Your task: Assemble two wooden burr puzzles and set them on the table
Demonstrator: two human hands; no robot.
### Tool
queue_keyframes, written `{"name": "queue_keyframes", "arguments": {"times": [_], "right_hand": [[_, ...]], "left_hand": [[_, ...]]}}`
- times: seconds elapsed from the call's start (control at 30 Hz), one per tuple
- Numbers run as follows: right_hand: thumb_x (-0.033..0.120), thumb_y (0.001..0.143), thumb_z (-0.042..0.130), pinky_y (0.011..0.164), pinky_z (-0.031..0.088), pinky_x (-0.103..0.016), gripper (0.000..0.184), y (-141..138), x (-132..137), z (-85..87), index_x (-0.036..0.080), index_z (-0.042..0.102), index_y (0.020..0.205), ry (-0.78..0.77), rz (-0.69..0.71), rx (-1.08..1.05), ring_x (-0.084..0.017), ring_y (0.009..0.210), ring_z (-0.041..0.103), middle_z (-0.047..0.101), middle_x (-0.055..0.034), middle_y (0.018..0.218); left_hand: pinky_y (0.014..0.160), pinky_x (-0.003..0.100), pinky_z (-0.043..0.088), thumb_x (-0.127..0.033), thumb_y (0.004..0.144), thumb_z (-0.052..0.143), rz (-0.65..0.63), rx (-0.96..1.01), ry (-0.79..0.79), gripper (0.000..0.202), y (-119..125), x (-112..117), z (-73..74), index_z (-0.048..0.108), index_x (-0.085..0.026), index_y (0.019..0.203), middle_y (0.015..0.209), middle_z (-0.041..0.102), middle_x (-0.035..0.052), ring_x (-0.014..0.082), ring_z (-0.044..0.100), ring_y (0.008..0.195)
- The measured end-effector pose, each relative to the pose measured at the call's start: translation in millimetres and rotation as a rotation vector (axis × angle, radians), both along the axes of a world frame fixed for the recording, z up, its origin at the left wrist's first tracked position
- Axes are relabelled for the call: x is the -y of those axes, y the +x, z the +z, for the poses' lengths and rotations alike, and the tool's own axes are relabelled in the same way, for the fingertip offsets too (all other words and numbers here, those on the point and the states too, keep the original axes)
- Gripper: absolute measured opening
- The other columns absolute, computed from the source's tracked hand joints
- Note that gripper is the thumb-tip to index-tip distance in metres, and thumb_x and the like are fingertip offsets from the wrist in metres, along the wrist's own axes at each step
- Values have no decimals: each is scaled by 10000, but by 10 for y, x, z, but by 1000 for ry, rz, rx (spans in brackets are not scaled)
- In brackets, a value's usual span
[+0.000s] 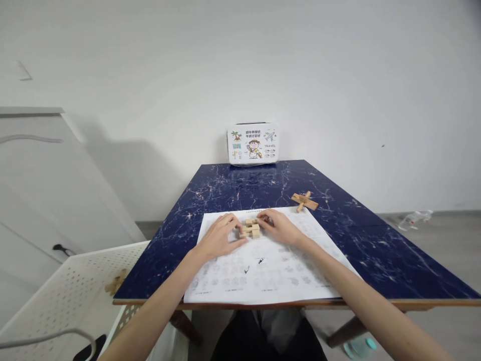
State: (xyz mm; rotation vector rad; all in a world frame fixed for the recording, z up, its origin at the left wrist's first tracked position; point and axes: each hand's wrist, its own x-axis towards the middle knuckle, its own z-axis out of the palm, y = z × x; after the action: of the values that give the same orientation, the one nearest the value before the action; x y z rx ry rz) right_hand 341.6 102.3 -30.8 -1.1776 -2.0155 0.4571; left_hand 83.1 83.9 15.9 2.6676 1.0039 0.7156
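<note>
A small group of pale, notched wooden puzzle pieces (252,229) lies on the white printed sheet (240,281), between my two hands. My left hand (221,236) rests at the left side of the pieces, its fingers bent against the nearest one and its thumb along the front. From the right, my right hand (278,225) pinches the end of a piece with thumb and forefinger. The fingers partly cover the pieces, so how they join is hard to make out. Farther right, at the sheet's back corner, a crossed wooden puzzle (305,201) sits assembled.
The sheet lies on a dark blue marbled table (180,200). Against the wall stands a white cartoon-printed case (253,144). A white perforated crate (71,281) is at the lower left. A plastic bottle (359,347) lies on the floor, and clear plastic (415,219) lies at the right.
</note>
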Motion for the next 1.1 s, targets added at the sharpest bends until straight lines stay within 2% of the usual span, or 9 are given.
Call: {"name": "queue_keyframes", "arguments": {"times": [0.27,0.5,0.57,0.7,0.83,0.93,1.1], "right_hand": [[347,998,543,794,478,-337,220,-9,-5,-16,191,687,1054,-13,-3,2,-218,862,636,721,-82,989],[314,975,566,837,487,-353,207,-8,11,-32,190,700,1073,-9,-3,-5,-223,898,634,714,-91,1020],[269,952,583,859,485,-360,184,-1,2,-48,188,707,1062,4,5,7,-228,927,631,702,-96,1035],[229,944,556,827,481,-350,157,2,-12,-66,197,698,1001,17,-7,7,-226,913,627,682,-82,993],[342,976,539,789,481,-345,198,-5,-2,-40,199,672,1010,3,-73,-88,-226,892,635,683,-82,997],[425,979,532,766,487,-348,252,-7,17,7,204,646,1023,-42,-94,-194,-232,880,648,708,-88,1027],[544,979,527,794,507,-357,356,-10,52,95,206,607,1055,-92,-29,-378,-240,896,684,745,-100,1023]], "left_hand": [[900,419,470,-461,875,732,4,-34,48,260,-1,-30,-39,645,-235,970,1035,667,56,264,609,989],[838,396,483,-485,893,701,-29,0,-4,251,16,37,-4,710,-237,932,961,680,70,258,629,925],[764,356,478,-484,908,679,-2,82,-70,254,31,49,-5,692,-233,940,909,683,50,227,626,840],[610,284,410,-504,947,618,104,333,-297,297,81,48,-16,631,-210,911,791,647,9,153,550,661],[575,259,375,-557,959,580,67,562,-519,366,122,23,-9,536,-205,870,730,593,-18,112,485,588],[552,253,356,-599,952,573,11,655,-653,398,129,-4,-6,503,-211,894,714,605,-28,94,464,541],[568,271,393,-621,941,584,-1,690,-711,451,132,-29,-4,588,-187,1063,761,672,11,114,548,564]]}}
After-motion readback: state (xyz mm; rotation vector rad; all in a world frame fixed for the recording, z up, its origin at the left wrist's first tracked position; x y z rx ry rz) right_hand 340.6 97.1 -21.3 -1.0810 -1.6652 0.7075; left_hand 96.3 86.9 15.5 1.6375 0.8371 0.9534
